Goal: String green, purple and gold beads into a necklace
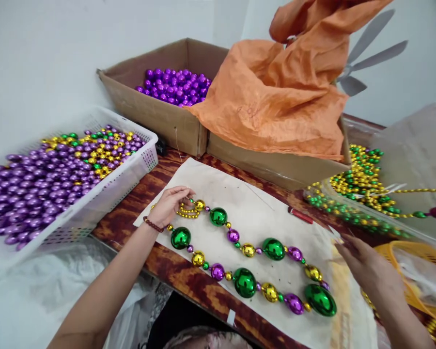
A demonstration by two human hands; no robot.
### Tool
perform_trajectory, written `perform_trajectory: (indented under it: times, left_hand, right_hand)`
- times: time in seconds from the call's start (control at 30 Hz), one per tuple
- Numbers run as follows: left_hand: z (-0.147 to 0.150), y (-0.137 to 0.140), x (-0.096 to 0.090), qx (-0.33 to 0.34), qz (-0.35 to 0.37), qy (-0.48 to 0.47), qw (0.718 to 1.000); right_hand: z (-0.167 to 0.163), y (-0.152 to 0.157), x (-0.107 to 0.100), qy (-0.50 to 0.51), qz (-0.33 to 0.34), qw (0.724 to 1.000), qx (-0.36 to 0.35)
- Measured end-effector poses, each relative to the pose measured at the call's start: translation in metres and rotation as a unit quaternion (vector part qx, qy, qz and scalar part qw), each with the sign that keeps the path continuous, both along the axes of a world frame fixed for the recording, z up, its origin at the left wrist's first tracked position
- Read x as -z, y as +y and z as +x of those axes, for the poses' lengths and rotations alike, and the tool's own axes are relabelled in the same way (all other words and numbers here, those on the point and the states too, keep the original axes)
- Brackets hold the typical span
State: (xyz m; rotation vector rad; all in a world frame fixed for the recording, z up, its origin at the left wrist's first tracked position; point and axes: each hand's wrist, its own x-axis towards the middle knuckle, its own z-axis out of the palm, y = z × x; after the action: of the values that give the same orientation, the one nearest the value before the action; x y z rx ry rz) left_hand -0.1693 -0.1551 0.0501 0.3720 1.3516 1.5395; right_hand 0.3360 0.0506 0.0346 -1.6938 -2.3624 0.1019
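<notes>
Two-handed, apparently working one end of the strand point(245, 282): pinching it with left hand point(169, 206); cannot tell grip of right hand point(372, 269); next, calling for steadiness.

Around your left wrist point(154, 225), just behind your bare left hand point(171, 206), you wear a bracelet point(150, 223) of small, round, dark reddish-brown beads in a single strand. Your left forearm point(111, 286) and your right hand point(365, 259) are bare too. Low in view, your black clothing point(176, 315) borders a pale, mottled patterned cloth point(207, 339), its design blurred.
</notes>
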Motion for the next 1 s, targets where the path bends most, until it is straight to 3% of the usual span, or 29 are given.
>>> perform_trajectory:
  times: [0.1, 0.17, 0.27, 0.33, 0.4, 0.43, 0.5, 0.6, 0.7, 0.77, 0.9, 1.0]
  left_hand:
    - [0.003, 0.005, -0.006, -0.007, -0.009, 0.030, 0.999]
    - [0.004, 0.007, -0.010, 0.000, -0.014, 0.066, 0.998]
    - [0.006, 0.009, -0.017, 0.030, -0.016, 0.144, 0.989]
    - [0.008, 0.011, -0.023, 0.050, -0.014, 0.196, 0.979]
    - [0.012, 0.014, -0.031, 0.069, -0.009, 0.235, 0.970]
    - [0.014, 0.015, -0.035, 0.080, -0.005, 0.248, 0.965]
    - [0.018, 0.016, -0.043, 0.110, 0.006, 0.269, 0.957]
    - [0.019, 0.016, -0.050, 0.144, 0.021, 0.305, 0.941]
    - [0.016, 0.016, -0.048, 0.148, 0.024, 0.329, 0.932]
    - [0.014, 0.016, -0.044, 0.141, 0.022, 0.316, 0.938]
    - [0.013, 0.018, -0.034, 0.075, 0.035, 0.234, 0.969]
    - [0.011, 0.015, -0.028, 0.057, 0.035, 0.213, 0.975]
  right_hand:
    - [0.046, -0.003, 0.021, -0.032, -0.087, 0.995, 0.036]
    - [0.042, -0.003, 0.024, -0.053, -0.081, 0.995, 0.028]
    - [-0.017, -0.009, 0.004, -0.034, -0.003, 0.999, 0.009]
    - [-0.085, -0.022, -0.019, 0.086, -0.032, 0.993, -0.073]
    - [-0.166, -0.042, -0.041, 0.224, -0.179, 0.943, -0.170]
    - [-0.206, -0.052, -0.048, 0.268, -0.264, 0.902, -0.211]
    - [-0.277, -0.070, -0.055, 0.329, -0.372, 0.827, -0.265]
    - [-0.347, -0.088, -0.050, 0.425, -0.435, 0.753, -0.250]
    - [-0.373, -0.092, -0.040, 0.519, -0.416, 0.714, -0.218]
    - [-0.377, -0.090, -0.037, 0.544, -0.387, 0.714, -0.210]
    - [-0.379, -0.081, -0.037, 0.523, -0.322, 0.760, -0.214]
    - [-0.382, -0.075, -0.038, 0.505, -0.296, 0.781, -0.215]
